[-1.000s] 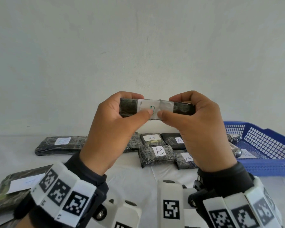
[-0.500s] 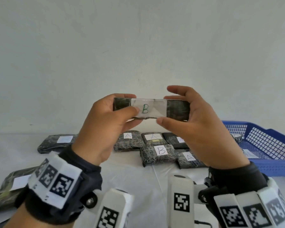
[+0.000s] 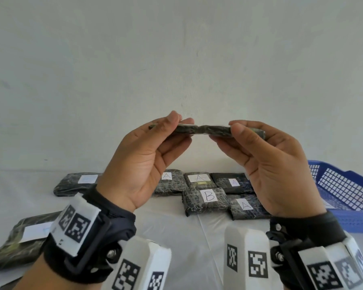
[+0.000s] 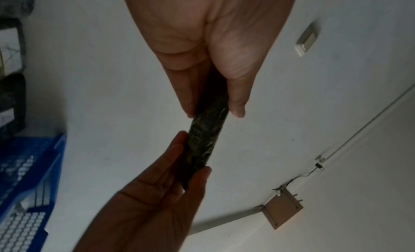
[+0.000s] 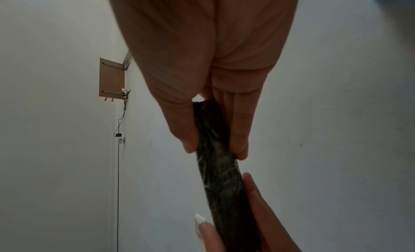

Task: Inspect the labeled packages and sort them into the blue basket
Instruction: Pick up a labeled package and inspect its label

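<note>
Between your two raised hands, well above the table (image 3: pixel 176 231), you hold one flat dark package (image 3: pixel 205 129) edge-on to your eyes, its long axis running left to right and roughly level. Your left hand (image 3: pixel 143 160) pinches its left end, thumb on top and fingers beneath; your right hand (image 3: pixel 268 164) pinches the right end the same way, palm turned toward you. Both wrist views confirm thumb and fingers clamped on opposite faces of the slab. Its label cannot be read at this tilt; only a sliver of white shows at the top edge beside your left thumb. The blue basket (image 3: pixel 344 185) lies low and to the right of the package, so your right hand is the nearer one for any drop, and the package would travel rightward and down with its long axis across the basket's near rim. The wrapping looks like glossy, wrinkled plastic film over a dark mottled filling, thin and slightly pliant, likely slippery under a light pinch. Below, on the white cloth, a cluster of similar packages carries white paper labels: a B package (image 3: pixel 205 200) in front, with A packages (image 3: pixel 198 178) behind and beside it. Larger flat packages (image 3: pixel 76 183) lie further left, their labels too faint to read.
</note>
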